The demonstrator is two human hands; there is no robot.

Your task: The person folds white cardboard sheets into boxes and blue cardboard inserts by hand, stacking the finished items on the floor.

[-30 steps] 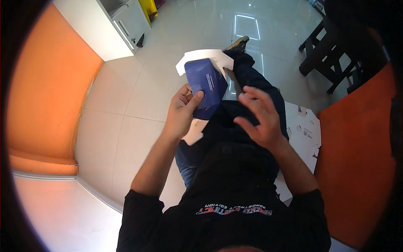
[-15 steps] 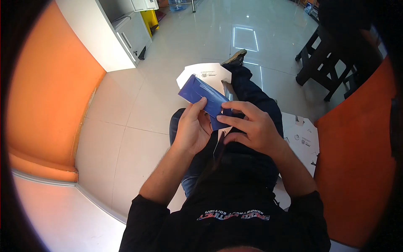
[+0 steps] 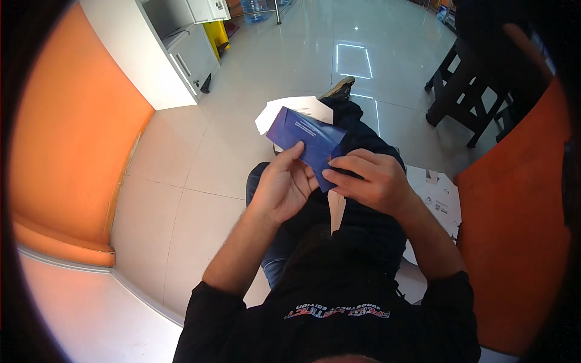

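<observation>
While white, angular-cut cardboard sheet (image 3: 302,103) shows behind, blue, flat, printed paper-like packet (image 3: 310,144) tilts between left hand (image 3: 283,184) and right hand (image 3: 376,181). Left: thumb on face, fingers beneath, edge clasped. Right: bent fingers at near end, thumb hidden, closure untellable. Possible fault: tearing, from uneven pull.

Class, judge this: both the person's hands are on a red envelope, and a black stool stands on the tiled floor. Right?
Not quite: the head view shows the envelope is blue, not red. The left hand and right hand are on it, and the black stool stands on the tiled floor.
</observation>
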